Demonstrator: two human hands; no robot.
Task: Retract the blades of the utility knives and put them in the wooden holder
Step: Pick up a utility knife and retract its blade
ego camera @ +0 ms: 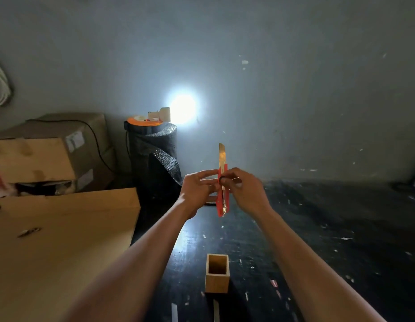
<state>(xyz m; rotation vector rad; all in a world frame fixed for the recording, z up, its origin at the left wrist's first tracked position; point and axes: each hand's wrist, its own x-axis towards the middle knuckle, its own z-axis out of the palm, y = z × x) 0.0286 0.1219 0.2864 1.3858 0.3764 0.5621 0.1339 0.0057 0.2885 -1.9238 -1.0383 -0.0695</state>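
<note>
Readable text: none.
Cardboard box (81, 145), far left: two pale stickers, print too blurred to read.
Utility knife (223, 189): no legible brand.
Wooden holder (217, 276): unmarked.

Grey wall (271, 66), scuffed, pale flecks. Bright lamp (182, 108) glaring against it, low centre. Black roll (153, 154) of bubble wrap upright below lamp, orange reel (144, 120) on top. Cardboard boxes (62, 147) stacked at left, black cable draped over. Large flat cardboard sheet (62, 240) in left foreground. Black table (329, 228), paint-flecked, glossy near centre.
</note>
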